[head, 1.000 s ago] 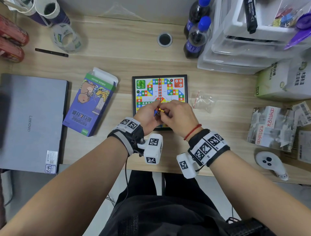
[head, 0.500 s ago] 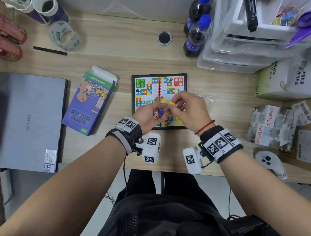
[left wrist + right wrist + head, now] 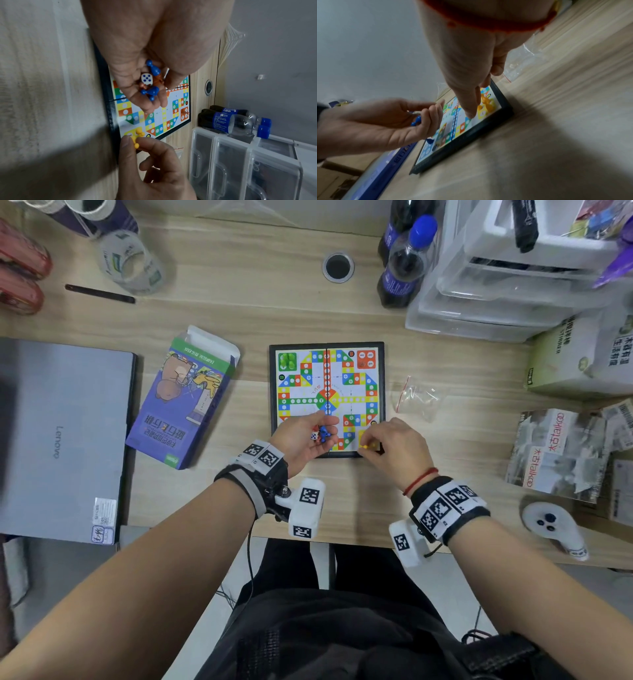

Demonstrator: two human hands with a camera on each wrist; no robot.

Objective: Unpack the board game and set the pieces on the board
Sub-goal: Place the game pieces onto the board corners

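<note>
Left of the board point(image 3: 327, 400) a grey laptop point(image 3: 58, 436) lies shut on the desk point(image 3: 239, 302), and between laptop and board there's the purple game box point(image 3: 186, 402), flap open at its far end. The board itself sits unfolded and flat, green pawns point(image 3: 287, 360) parked in its far-left corner. Over the board's near-left part the left hand point(image 3: 305, 436) is cupped palm up, fingers curled round a little heap: blue pawns point(image 3: 153, 69), a white die point(image 3: 147, 79) showing 5 blue dots, something orange-brown under them. Across to the board's near-right corner, and the right hand point(image 3: 394, 450) has thumb and forefinger pinched on a yellow pawn point(image 3: 135, 141), right down at the yellow square, where more yellow pawns point(image 3: 486, 103) already stand. Whether the pinched one touches the board, I can't tell. Just right of the board, a clear bag point(image 3: 416, 398) with a red strip, flat on the desk. Beyond the board's far-right corner, 2 dark bottles point(image 3: 404, 261) with blue caps, against clear drawers point(image 3: 496, 296).
</note>
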